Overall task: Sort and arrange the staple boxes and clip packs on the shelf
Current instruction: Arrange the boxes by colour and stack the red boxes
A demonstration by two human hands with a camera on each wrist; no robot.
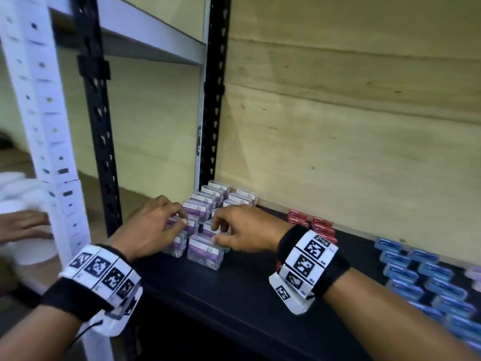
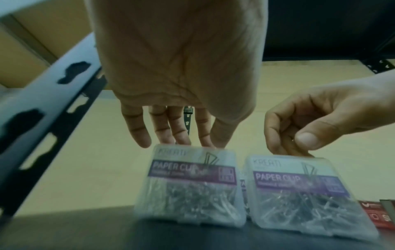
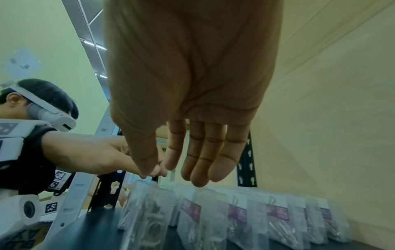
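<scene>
While both hands reach into the shelf corner, the clip packs stand upright in two rows on the black shelf.
Left hand, fingers straight, touches the top of the front-left clip pack; right hand, fingers loosely curled, fingertips on the top edge of the front-right clip pack. Red staple boxes and blue staple boxes lie further right.

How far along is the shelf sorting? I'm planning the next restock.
Mostly done: red boxes and blue boxes sit grouped. In hand: left hand and right hand straighten the paper clip packs in two rows. Left: squaring the front packs.
</scene>
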